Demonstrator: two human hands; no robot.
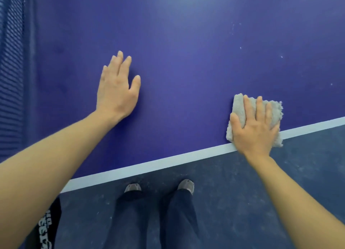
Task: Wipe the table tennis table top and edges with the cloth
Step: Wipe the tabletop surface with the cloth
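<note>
Head view, looking down on the near edge of a blue table tennis bench (186,61), whose white border line (149,167) runs diagonally from lower left to upper right. The cloth (239,106), a pale grey folded pad with a frayed right side, lies on the bench top at this near edge, to the right of the person; it overlaps the white border line, and its lower right corner reaches just past the edge, above the floor (233,192). The right hand (255,131) lies flat on the cloth, palm down, fingers straight and slightly parted, the thumb along the cloth's left side; it presses on the cloth without curling round it. The left hand (115,91) rests palm down on the bare blue surface, well apart from the cloth, fingers straight and loosely spread, holding nothing. Both forearms are bare. A dark net (11,80) runs along the left margin. A few white specks (233,27) mark the bench top at upper right. Below the edge, the speckled grey-blue floor shows dark trousers (179,220) and two grey shoe tips (133,187); black fabric with white lettering (48,228) appears at lower left.
</note>
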